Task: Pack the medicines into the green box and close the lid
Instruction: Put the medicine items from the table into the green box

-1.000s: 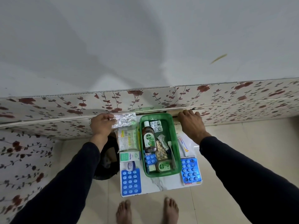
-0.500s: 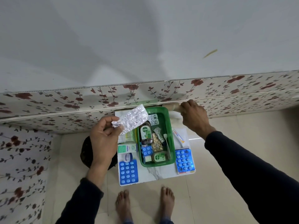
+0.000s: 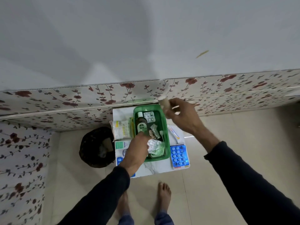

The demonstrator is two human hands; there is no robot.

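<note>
Left hand [image 3: 138, 150] has dropped from beside the green box [image 3: 165, 127] to its near end, pinching the foil strip [image 3: 155, 146] inside it — covering what's underneath. Right hand [image 3: 181, 117] lifted off the desk [image 3: 155, 168], gripping a blurry pale roll [image 3: 163, 103] above the box's far corner.

Setting: a domestic room. Indicators: glossy beige floor tiles [image 3: 227, 159]; a grey painted wall [image 3: 146, 38] with floral-patterned panelling [image 3: 65, 101] along its lower part and on the left side; a black waste bin [image 3: 95, 146] on the floor just left of a small white marble-patterned desk [image 3: 155, 168]; bare feet [image 3: 164, 197] standing on the tiles near the desk.
</note>
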